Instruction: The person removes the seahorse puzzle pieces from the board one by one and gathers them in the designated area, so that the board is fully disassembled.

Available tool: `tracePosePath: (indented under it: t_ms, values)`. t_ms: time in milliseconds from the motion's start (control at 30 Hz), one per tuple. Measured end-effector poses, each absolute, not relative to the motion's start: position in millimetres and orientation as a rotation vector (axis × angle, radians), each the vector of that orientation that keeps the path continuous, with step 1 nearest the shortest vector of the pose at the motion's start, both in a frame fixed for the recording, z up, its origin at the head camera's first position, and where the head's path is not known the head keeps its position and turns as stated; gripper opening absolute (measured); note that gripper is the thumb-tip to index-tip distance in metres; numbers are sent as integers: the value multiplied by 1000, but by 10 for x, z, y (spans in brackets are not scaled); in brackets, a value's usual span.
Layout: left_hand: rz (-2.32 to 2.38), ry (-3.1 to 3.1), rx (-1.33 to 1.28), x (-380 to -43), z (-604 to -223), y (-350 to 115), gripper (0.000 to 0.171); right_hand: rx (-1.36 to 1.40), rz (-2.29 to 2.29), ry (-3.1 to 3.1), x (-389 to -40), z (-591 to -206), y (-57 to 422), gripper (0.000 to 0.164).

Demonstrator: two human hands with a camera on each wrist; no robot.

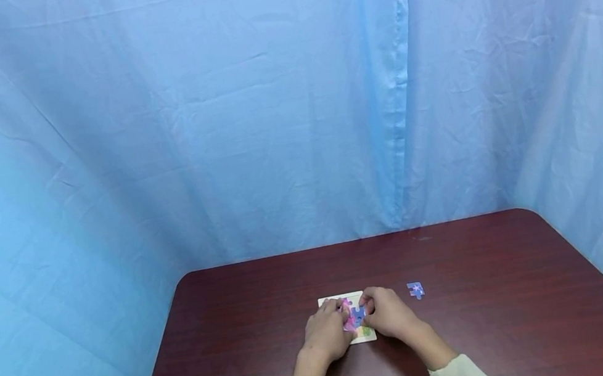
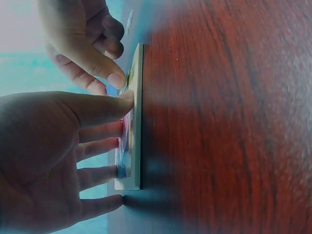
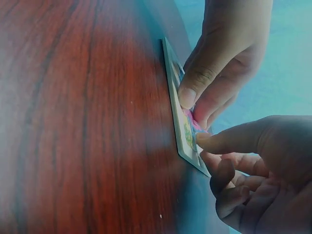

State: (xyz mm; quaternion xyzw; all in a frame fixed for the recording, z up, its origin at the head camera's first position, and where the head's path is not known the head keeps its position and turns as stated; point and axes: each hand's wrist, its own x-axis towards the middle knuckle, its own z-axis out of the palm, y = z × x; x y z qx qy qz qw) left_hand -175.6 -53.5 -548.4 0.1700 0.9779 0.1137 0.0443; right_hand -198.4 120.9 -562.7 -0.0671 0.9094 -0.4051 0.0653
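Observation:
A small jigsaw puzzle board (image 1: 365,339) with a pale border lies flat on the table, partly hidden under both hands. My left hand (image 1: 325,333) rests on its left side; in the left wrist view its fingers are fairly straight, with the tips touching the puzzle and its edge. Over the board's right side, my right hand (image 1: 389,313) pinches a blue-purple puzzle piece (image 1: 358,314) between thumb and forefinger. Pink pieces (image 1: 348,323) sit beside it under the left fingertips. In the right wrist view, the thumb (image 3: 204,141) covers much of the pinched piece.
A loose purple puzzle piece (image 1: 416,289) with a star-like pattern lies on the table, right of the board. The dark red wood-grain table (image 1: 240,331) has rounded far corners. Light blue curtains (image 1: 272,123) hang behind it and at both sides.

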Motion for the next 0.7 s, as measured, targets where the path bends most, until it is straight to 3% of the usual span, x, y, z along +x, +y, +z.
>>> tracePosePath:
  t_ms: [700]
  values:
    - [381, 3000, 535, -1746, -5477, -552, 45, -101, -1290, 2723, -1965, -5637, 1471, 22]
